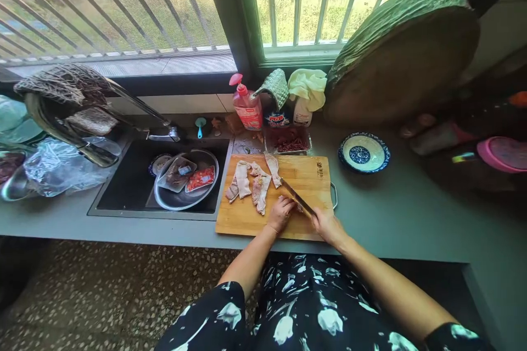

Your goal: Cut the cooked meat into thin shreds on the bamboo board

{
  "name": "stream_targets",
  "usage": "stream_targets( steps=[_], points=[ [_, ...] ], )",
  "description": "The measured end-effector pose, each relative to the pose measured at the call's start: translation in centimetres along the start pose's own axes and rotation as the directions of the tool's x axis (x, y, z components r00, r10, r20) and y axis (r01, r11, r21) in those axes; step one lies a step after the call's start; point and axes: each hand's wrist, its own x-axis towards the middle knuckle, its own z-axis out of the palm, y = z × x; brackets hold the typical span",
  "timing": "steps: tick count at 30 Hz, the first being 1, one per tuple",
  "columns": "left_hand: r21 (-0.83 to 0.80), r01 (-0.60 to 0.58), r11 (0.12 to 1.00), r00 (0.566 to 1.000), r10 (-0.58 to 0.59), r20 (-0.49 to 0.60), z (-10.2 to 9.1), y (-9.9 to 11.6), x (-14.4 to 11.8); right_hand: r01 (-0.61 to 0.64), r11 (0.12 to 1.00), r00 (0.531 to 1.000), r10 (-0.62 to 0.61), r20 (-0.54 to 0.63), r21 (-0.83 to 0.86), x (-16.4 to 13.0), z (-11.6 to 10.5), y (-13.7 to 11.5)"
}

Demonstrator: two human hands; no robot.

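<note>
My right hand point(328, 226) is closed round the handle of a knife point(297, 196), its blade slanting up and left across the wooden cutting board point(230, 225). Just left of the blade, my left hand point(281, 214) presses down with curled fingers on a piece of meat, mostly hidden under the fingers and the knife. Pale strips of raw, fatty meat point(243, 180) lie on the left half of the board. Another narrow strip point(272, 169) rests near the board's back edge, close to the knife tip.
Left of the board, a metal basin point(187, 206) with packaged food sits in the dark sink point(123, 197) under a faucet point(164, 134). Behind the board stand a tray of dark red meat point(290, 142) and a pink soap bottle point(248, 111). A blue-rimmed plate point(364, 152) lies to the right.
</note>
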Motion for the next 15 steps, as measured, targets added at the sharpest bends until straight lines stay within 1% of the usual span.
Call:
stream_targets(
  steps=[2, 6, 11, 15],
  points=[
    [0.012, 0.016, 1.000, 1.000, -0.016, -0.015, 0.2, 0.0, -0.1, 0.066, 0.996, 0.997, -0.068, -0.028, -0.064, 0.0, -0.3, -0.2],
    [0.043, 0.064, 0.997, 0.997, -0.062, -0.051, 1.2, 0.1, -0.9, 0.140, 0.971, 0.990, -0.143, -0.003, -0.191, 0.4, -0.8, -0.1],
    [0.077, 0.140, 0.987, 0.988, -0.134, -0.072, 2.4, 0.1, -1.8, 0.188, 0.951, 0.982, -0.188, 0.026, -0.247, 1.3, -0.8, -0.5],
    [0.090, 0.149, 0.985, 0.988, -0.143, -0.066, 2.6, 0.2, -2.0, 0.205, 0.942, 0.979, -0.197, 0.057, -0.267, 1.7, -0.6, -0.6]
  ],
)
